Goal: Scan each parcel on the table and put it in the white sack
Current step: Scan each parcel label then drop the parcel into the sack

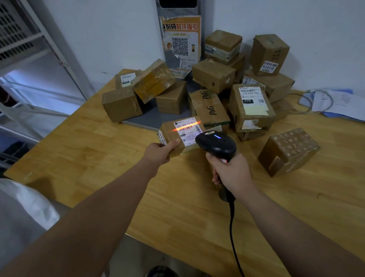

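My left hand (160, 152) grips a small brown parcel (182, 135) by its near left corner, with its white label facing up. An orange scan line crosses the barcode on that label. My right hand (230, 173) holds the handle of a black barcode scanner (216, 144), whose head points at the label and shows a blue light. Several more brown parcels (251, 108) are piled at the back of the wooden table (95, 153). The white sack (18, 210) shows at the lower left, beside the table's edge.
One taped parcel (288, 151) lies alone to the right of the scanner. The scanner's black cable (232, 230) runs down over the table's near edge. Papers and a grey cable (339, 103) lie at the far right. A poster stand (181, 41) rises behind the pile. Metal shelving (30, 60) stands left.
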`<state>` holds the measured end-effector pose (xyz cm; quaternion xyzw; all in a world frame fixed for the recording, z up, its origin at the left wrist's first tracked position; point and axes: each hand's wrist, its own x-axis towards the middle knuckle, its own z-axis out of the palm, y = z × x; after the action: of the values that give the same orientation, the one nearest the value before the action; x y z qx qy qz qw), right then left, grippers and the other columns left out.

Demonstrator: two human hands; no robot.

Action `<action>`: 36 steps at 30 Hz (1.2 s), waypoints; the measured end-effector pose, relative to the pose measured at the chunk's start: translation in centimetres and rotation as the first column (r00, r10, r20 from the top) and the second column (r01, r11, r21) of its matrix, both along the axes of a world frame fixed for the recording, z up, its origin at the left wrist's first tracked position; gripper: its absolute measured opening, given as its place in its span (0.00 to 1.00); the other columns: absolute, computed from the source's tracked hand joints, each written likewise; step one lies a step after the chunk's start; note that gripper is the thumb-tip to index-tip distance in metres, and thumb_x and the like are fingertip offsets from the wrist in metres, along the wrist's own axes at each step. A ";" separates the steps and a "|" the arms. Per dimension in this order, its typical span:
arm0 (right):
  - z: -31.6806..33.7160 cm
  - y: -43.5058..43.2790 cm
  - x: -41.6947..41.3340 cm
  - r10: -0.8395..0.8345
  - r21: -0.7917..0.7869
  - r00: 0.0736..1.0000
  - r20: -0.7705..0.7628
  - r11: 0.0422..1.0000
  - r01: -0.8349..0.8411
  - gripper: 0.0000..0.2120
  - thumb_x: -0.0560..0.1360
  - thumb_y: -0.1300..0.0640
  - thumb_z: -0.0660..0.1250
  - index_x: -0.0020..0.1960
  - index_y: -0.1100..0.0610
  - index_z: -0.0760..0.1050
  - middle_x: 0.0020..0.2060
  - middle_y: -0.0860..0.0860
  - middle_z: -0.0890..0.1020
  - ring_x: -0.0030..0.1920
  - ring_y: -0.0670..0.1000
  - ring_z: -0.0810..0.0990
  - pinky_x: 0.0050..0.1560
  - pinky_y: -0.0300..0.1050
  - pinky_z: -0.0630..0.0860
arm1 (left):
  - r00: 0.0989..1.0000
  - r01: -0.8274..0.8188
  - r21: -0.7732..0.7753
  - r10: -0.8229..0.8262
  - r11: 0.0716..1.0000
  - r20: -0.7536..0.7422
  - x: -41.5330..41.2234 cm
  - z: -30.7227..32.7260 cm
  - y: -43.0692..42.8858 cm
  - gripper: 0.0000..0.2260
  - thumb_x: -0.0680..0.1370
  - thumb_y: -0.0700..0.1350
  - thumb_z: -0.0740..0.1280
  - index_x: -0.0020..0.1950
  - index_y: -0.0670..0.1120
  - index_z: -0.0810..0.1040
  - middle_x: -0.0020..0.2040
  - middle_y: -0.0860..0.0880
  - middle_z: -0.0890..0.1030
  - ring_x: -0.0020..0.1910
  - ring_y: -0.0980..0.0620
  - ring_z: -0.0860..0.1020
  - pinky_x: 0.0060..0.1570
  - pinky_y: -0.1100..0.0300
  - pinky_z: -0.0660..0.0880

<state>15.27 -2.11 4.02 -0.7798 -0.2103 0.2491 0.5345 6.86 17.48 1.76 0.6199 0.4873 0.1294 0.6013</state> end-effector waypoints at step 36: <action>-3.4 15.9 -26.4 0.452 0.188 0.871 -0.190 0.888 -0.420 0.10 0.74 0.56 0.72 0.36 0.56 0.76 0.25 0.49 0.76 0.28 0.47 0.76 0.35 0.43 0.74 | 0.827 -0.562 0.269 0.533 0.782 0.180 -37.6 -1.5 5.9 0.16 0.77 0.45 0.69 0.61 0.46 0.67 0.51 0.52 0.76 0.49 0.57 0.76 0.42 0.69 0.73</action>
<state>-11.14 13.76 0.66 -0.6385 -0.3350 0.4361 0.5384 -30.76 23.42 0.26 0.5313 0.5907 0.4025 0.4547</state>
